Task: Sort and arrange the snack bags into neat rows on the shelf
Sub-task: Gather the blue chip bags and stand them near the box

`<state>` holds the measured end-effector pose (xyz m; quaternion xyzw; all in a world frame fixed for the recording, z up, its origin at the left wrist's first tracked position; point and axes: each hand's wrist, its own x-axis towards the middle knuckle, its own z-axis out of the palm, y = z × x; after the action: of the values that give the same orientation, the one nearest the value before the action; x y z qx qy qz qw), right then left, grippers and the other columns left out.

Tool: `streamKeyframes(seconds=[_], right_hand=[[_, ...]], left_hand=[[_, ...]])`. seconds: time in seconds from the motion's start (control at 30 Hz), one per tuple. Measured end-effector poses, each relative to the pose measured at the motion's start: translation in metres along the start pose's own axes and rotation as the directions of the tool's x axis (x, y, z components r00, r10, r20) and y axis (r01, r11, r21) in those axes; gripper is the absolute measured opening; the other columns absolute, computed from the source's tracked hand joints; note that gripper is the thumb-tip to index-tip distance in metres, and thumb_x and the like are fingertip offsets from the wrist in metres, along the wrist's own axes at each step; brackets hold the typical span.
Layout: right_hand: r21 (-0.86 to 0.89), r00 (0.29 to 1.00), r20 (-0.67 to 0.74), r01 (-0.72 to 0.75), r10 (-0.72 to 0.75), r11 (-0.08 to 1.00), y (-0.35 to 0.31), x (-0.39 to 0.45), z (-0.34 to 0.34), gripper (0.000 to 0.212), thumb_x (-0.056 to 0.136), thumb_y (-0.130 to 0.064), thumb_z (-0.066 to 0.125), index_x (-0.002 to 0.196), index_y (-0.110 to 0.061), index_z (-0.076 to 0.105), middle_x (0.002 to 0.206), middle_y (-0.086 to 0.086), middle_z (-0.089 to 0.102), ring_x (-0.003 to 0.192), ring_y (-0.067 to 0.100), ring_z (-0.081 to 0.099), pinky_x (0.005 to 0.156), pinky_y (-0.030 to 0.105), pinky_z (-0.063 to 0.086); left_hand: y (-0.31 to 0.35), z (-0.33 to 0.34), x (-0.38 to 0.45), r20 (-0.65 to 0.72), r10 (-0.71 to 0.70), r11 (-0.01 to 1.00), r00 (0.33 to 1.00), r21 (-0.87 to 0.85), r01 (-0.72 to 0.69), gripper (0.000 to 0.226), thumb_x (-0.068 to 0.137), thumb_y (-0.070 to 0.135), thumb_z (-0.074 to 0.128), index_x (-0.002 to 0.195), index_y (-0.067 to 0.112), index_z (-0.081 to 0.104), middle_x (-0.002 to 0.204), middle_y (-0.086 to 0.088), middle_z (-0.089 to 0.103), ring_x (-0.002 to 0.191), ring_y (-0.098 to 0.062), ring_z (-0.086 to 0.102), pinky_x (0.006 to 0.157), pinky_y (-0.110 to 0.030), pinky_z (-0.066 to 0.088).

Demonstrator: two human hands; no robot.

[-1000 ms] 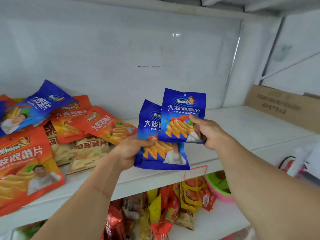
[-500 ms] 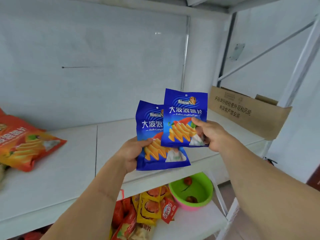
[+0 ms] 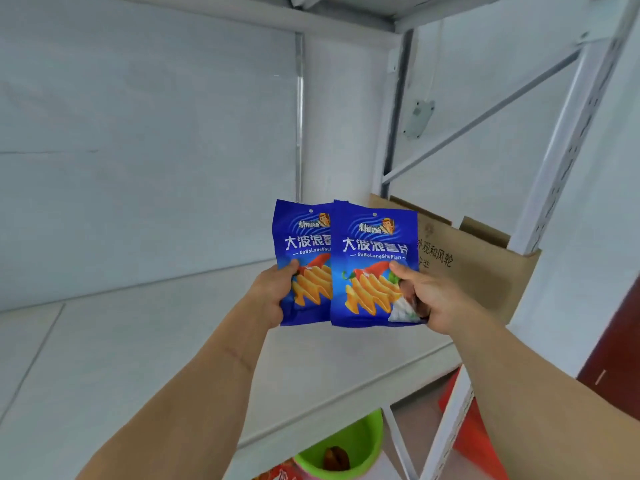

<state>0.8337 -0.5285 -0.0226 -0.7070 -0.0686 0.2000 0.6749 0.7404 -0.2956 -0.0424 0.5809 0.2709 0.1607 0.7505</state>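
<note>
Head view: left hand (image 3: 273, 292) and right hand (image 3: 427, 299) each pinch one upright blue bag (image 3: 304, 261), (image 3: 374, 268), overlapping, above the shelf (image 3: 138, 358) left of the cardboard box (image 3: 485, 265); right hand nearer it.

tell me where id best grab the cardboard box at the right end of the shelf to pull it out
Probably the cardboard box by its open top rim, from above and the front. Its flaps stand up there and give an edge for the fingers, while its lower left part sits hidden behind the blue bags. The right hand is nearest, but it grips a bag.
</note>
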Motion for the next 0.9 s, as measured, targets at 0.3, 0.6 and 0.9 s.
streamKeyframes(seconds=[0.3, 0.6, 0.9], right_hand=[[-0.011, 0.986, 0.168, 0.006, -0.004, 1.0, 0.006, 0.077, -0.066, 0.036, 0.085, -0.036, 0.075, 0.109, -0.01, 0.067, 0.096, 0.008, 0.078, 0.088, 0.028, 0.076, 0.09, 0.049, 0.057], [-0.065, 0.964, 0.265, 0.012, 0.006, 0.998, 0.008, 0.126, -0.074, 0.033, 0.085, -0.041, 0.073, 0.106, -0.015, 0.068, 0.094, 0.003, 0.078, 0.089, 0.023, 0.076, 0.09, 0.046, 0.057], [-0.04, 0.947, 0.321, 0.007, 0.006, 0.999, 0.015, 0.153, -0.07, 0.032, 0.087, -0.034, 0.072, 0.11, -0.013, 0.067, 0.098, 0.005, 0.078, 0.089, 0.022, 0.076, 0.077, 0.035, 0.059]], left_hand=[[-0.002, 0.085, 0.07, -0.13, -0.001, 1.0, 0.991, -0.006, 0.0, 0.026, 0.1, 0.033, 0.059, 0.112, 0.01, 0.063, 0.099, -0.009, 0.073, 0.079, -0.021, 0.07, 0.066, -0.034, 0.057], [-0.005, 0.107, 0.111, -0.224, -0.031, 0.999, 0.974, 0.006, 0.033, 0.034, 0.101, 0.036, 0.056, 0.122, 0.01, 0.059, 0.112, -0.012, 0.073, 0.101, -0.026, 0.072, 0.089, -0.043, 0.059], [-0.007, 0.121, 0.145, -0.22, -0.016, 1.0, 0.975, 0.017, 0.02, 0.031, 0.1, 0.044, 0.055, 0.103, 0.013, 0.058, 0.094, -0.004, 0.074, 0.082, -0.016, 0.071, 0.068, -0.03, 0.055]])
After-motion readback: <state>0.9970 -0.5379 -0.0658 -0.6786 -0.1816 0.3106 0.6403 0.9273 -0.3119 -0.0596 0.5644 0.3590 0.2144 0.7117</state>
